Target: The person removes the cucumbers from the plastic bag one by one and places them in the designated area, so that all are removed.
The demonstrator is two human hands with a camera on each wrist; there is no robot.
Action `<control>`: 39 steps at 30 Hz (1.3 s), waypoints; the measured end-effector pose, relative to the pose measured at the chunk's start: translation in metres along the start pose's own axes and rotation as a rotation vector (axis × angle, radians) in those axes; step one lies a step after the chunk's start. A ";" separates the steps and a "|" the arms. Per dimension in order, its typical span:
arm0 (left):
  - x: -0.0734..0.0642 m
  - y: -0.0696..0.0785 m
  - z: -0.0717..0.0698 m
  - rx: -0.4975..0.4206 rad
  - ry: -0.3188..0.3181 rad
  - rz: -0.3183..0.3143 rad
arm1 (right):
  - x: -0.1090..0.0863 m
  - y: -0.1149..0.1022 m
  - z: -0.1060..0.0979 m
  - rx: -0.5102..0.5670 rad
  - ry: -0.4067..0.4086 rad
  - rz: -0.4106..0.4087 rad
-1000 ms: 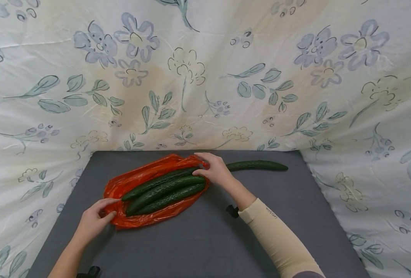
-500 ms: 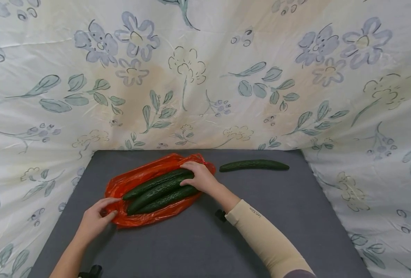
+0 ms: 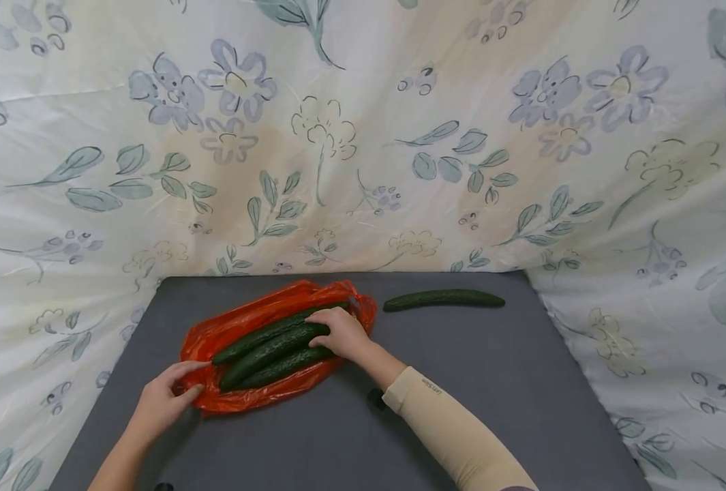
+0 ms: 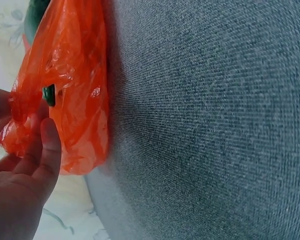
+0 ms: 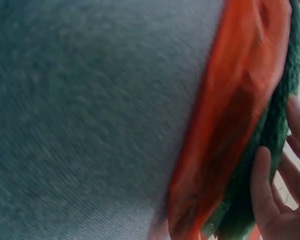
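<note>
The bag's eight-o'clock end is pinched by left hand, middle cucumber by right hand; if tugged, plastic could be torn.

Soft, diffuse light leaves glints on the red bag; the right wrist view is blurred.

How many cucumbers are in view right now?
4: back cucumber, middle cucumber and front cucumber lie together in the red bag; the lone cucumber lies on the table, right of the bag. More could be hidden underneath.
</note>
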State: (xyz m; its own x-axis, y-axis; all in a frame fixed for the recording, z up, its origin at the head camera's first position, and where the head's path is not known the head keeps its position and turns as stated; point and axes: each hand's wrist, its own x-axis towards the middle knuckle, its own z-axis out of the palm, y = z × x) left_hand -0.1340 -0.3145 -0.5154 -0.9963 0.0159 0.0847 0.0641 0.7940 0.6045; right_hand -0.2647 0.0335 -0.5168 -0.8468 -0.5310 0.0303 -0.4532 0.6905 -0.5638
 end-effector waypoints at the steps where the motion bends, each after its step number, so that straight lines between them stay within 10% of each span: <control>1: -0.001 0.000 0.000 0.001 -0.002 -0.003 | 0.000 -0.001 0.002 -0.027 0.013 0.000; 10: -0.001 0.000 0.002 0.007 0.002 -0.004 | 0.004 -0.012 0.013 -0.295 0.073 0.039; 39: -0.001 -0.001 0.002 0.001 -0.024 -0.015 | -0.001 -0.017 -0.022 -0.387 0.240 -0.086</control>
State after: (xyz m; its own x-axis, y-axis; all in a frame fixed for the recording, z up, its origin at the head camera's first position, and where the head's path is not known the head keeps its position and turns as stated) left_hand -0.1330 -0.3146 -0.5176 -0.9983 0.0184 0.0561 0.0487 0.7949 0.6047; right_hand -0.2628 0.0330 -0.4887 -0.8217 -0.4969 0.2791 -0.5562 0.8058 -0.2032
